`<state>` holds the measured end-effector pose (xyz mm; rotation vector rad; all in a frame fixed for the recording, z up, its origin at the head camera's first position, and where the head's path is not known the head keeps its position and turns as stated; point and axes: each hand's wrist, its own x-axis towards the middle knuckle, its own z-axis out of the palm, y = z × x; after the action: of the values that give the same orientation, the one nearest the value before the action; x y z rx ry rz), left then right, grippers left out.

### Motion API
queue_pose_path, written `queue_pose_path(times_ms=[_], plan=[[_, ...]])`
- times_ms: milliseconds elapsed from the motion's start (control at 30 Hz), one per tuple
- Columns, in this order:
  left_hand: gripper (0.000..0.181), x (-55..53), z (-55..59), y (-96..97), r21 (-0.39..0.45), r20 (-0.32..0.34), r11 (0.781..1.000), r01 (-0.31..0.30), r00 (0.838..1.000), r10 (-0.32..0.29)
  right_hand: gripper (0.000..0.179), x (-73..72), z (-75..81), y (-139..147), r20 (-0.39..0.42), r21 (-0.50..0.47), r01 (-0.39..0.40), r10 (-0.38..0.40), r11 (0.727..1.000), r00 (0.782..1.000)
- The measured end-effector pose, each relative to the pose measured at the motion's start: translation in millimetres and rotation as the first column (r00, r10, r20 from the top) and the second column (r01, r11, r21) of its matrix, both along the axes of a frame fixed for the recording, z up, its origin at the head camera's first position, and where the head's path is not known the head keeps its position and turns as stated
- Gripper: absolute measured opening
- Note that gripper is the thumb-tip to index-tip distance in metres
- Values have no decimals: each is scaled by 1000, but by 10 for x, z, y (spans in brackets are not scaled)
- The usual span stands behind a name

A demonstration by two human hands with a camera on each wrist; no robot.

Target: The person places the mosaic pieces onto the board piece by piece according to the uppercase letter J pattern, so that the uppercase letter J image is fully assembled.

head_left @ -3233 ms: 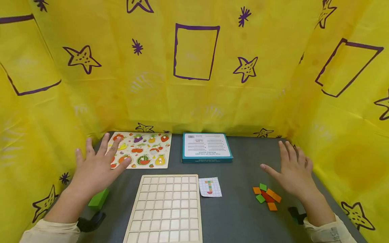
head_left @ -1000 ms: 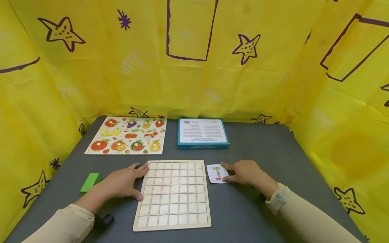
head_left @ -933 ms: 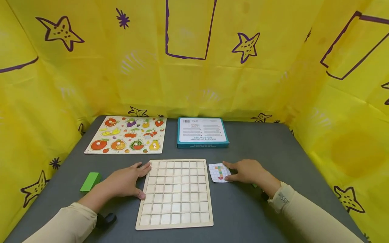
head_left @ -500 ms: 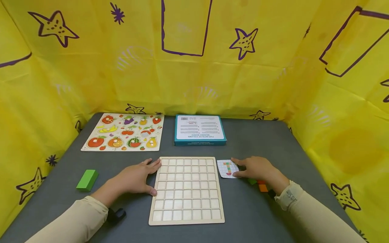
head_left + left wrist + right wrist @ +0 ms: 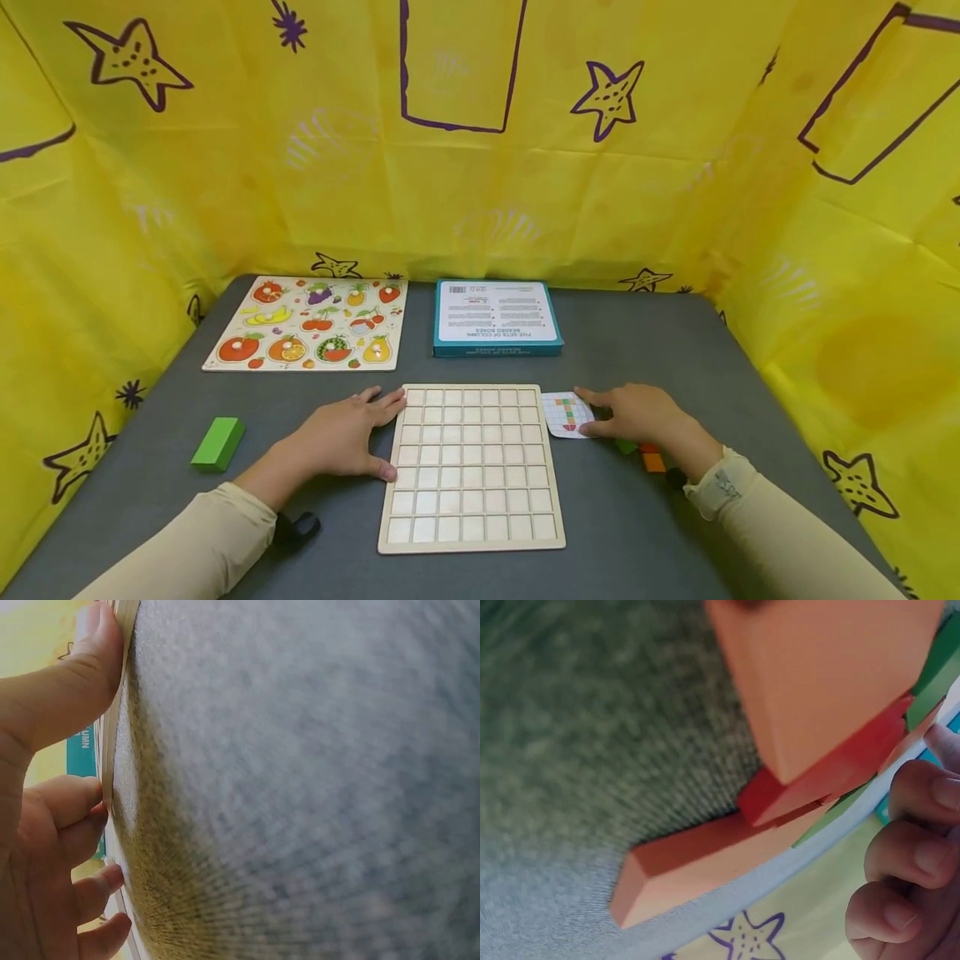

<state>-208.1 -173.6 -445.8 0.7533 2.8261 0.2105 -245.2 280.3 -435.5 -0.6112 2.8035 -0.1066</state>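
Observation:
A pale wooden grid board (image 5: 474,467) lies in the middle of the grey table. My left hand (image 5: 341,437) touches its left edge, fingers at the upper corner and thumb lower down; the left wrist view shows thumb and fingertips along the board's side (image 5: 112,742). Beside the board's upper right, a small paper card (image 5: 557,406) carries a colored block pattern. My right hand (image 5: 637,414) pinches the card's right side with thumb and index finger, the other fingers curled. Orange (image 5: 832,682), red (image 5: 832,765) and green blocks lie beside that hand, partly hidden by it in the head view.
A fruit puzzle board (image 5: 307,325) lies at the back left, and a teal-edged box (image 5: 497,319) at the back middle. One green block (image 5: 217,443) rests left of my left forearm. Yellow patterned cloth (image 5: 480,200) encloses the table's back and sides.
Both hands have come down from above the table to the board and the card. Over the last second, board and card have shifted to the right, the card ending close against the board.

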Motion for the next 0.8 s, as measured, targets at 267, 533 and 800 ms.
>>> queue_pose_path(times_ms=[267, 533, 800], plan=[[113, -13, 16, 46, 28, 72, 999, 20, 997, -22, 80, 104, -20, 49, 17, -41, 14, -13, 999, 1000], [114, -114, 36, 35, 133, 161, 990, 47, 985, -68, 72, 100, 382, 341, -120, -253, 88, -122, 964, 985], [115, -55, -20, -86, 175, 178, 983, 59, 980, -90, 55, 123, 445, 907, -85, -339, 183, -223, 923, 971]])
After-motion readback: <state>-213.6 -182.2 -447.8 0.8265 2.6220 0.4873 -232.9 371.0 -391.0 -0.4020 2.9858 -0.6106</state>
